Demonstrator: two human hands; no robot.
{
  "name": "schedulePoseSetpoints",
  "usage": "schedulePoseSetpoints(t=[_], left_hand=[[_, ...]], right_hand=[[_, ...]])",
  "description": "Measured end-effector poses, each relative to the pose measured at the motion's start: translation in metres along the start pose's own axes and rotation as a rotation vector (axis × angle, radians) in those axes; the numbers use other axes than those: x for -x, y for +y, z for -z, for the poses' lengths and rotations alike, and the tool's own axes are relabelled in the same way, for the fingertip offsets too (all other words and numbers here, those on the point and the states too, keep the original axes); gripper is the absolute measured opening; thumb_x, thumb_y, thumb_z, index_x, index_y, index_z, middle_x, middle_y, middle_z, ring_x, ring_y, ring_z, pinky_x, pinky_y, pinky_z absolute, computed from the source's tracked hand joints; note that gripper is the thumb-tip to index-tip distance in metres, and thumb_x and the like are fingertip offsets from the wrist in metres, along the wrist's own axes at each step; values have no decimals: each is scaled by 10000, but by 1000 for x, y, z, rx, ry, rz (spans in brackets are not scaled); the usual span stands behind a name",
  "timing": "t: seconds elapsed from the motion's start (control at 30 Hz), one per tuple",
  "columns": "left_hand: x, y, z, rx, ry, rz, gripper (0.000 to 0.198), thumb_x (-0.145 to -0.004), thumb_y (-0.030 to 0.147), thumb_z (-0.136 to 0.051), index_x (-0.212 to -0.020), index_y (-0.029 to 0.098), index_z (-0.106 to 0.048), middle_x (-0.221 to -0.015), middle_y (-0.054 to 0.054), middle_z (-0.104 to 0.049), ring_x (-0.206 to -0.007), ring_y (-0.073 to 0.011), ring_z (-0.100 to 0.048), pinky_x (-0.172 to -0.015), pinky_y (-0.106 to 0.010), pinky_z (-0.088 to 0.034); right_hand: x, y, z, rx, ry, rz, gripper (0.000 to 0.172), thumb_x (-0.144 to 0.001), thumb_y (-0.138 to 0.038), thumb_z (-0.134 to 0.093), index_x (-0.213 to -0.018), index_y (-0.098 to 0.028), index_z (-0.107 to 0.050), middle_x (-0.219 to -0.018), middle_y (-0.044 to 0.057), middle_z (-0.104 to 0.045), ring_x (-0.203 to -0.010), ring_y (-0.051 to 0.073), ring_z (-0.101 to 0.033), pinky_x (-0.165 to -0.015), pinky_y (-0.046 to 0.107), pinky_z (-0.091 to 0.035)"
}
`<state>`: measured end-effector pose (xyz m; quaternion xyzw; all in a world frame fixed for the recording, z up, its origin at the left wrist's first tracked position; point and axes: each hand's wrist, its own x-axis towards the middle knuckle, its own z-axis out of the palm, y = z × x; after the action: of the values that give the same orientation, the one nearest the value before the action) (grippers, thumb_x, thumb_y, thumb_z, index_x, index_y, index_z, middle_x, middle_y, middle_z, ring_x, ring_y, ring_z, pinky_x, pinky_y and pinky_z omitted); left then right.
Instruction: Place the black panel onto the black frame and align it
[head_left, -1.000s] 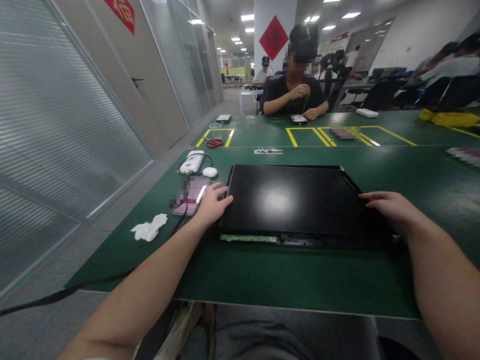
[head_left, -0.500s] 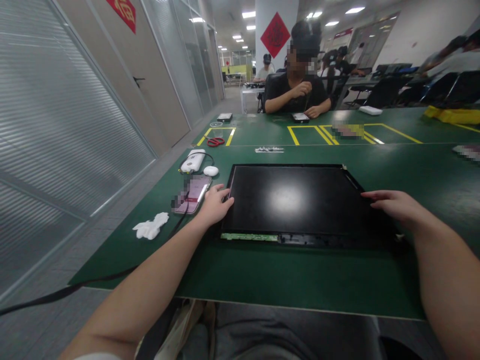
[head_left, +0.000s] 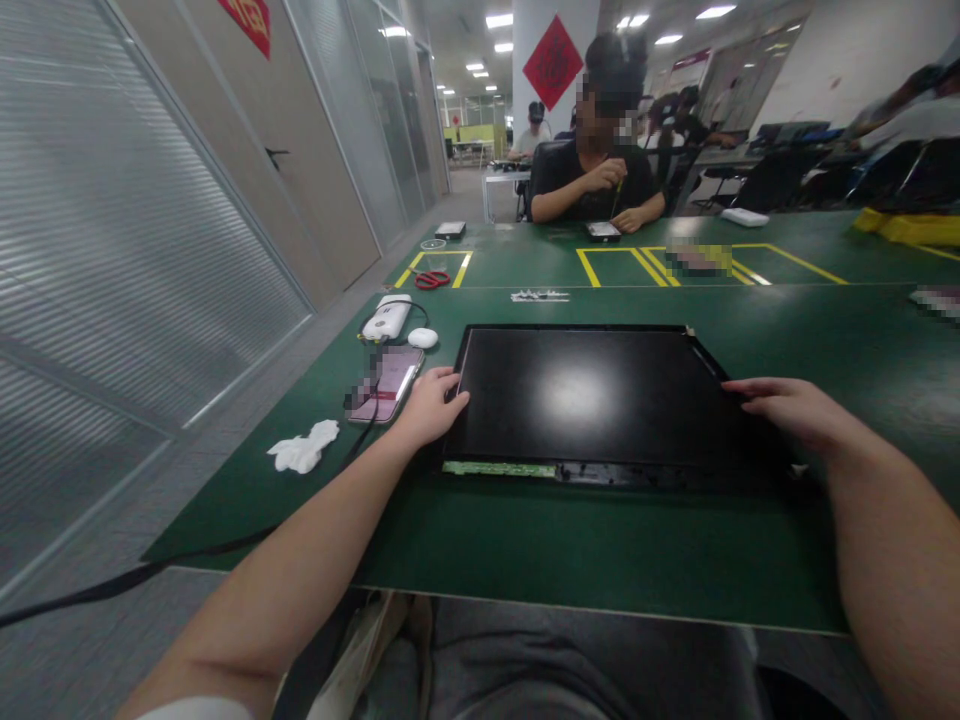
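Observation:
A flat black display panel (head_left: 577,400) lies face up in front of me, glossy with a bright reflection. Along its near edge runs a green circuit board strip (head_left: 499,469). My left hand (head_left: 435,405) grips the panel's left edge, the thumb over the rim. On the opposite side my right hand (head_left: 784,405) pinches the right edge, its thumb and fingers close together. The undersides of both grips are hidden.
Left of the panel are a phone (head_left: 386,385), a white power bank (head_left: 386,317) with a cable, a white earbud case (head_left: 423,339) and crumpled tissue (head_left: 304,448). Red-handled scissors (head_left: 432,281) and small parts (head_left: 540,297) lie beyond. A co-worker (head_left: 600,180) sits across the table.
The view has tipped slightly, so the table appears a little higher. Both hands keep their places on the panel's edges.

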<state>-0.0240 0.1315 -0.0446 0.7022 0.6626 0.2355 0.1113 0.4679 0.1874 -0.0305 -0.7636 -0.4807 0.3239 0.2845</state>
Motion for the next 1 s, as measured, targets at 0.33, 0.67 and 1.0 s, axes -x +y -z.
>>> schedulePoseSetpoints(t=[0.33, 0.67, 1.0], left_hand=[[-2, -2, -1, -1, 15, -16, 410, -836, 385, -618, -1169, 178, -739, -1344, -149, -619, -1277, -328, -568, -1146, -480, -396], [-1, -2, 0, 9, 16, -27, 401, -828, 392, -624, -1141, 173, -743, -1337, -156, -620, -1275, -339, -568, -1144, -495, -392], [2, 4, 1, -31, 21, -42, 404, -857, 391, -596, -1166, 169, -734, -1329, -159, -620, -1265, -342, -564, -1128, -496, -403]], right_hand=[[-4, 4, 0, -28, 4, 1, 365, -598, -74, -587, -883, -209, -769, -1045, 66, -767, -1087, 249, -657, -1091, 380, -413], [-2, 1, 0, -36, 6, -40, 341, -599, -63, -580, -845, -211, -763, -976, 62, -763, -1001, 229, -674, -1005, 344, -472], [-3, 2, 1, 7, 13, -26, 355, -600, -78, -588, -878, -204, -769, -987, 66, -766, -997, 242, -673, -995, 357, -477]])
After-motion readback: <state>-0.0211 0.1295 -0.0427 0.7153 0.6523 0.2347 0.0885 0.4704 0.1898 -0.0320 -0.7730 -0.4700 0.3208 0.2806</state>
